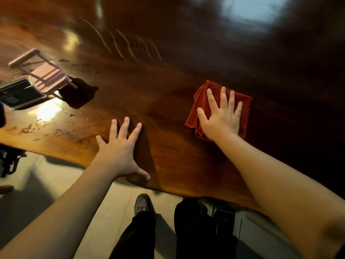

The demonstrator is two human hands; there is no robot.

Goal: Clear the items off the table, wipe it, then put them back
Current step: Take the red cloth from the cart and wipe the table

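Note:
A folded red cloth (pixel 201 101) lies on the glossy dark wooden table (pixel 168 75), right of centre. My right hand (pixel 221 114) presses flat on top of the cloth, fingers spread, palm down. My left hand (pixel 121 146) rests flat on the bare wood near the table's front edge, fingers spread, thumb hooked over the edge, holding nothing. At the table's left end a small pink wooden stand (pixel 43 73) sits tilted, partly over a dark flat tablet-like device (pixel 16 94).
Wet streaks and droplets mark the wood at front left (pixel 43 128). Below the wavy front edge I see pale floor tiles (pixel 115 202), my dark trousers and a grey shoe (pixel 142 202). A dark object (pixel 9 161) stands on the floor at left.

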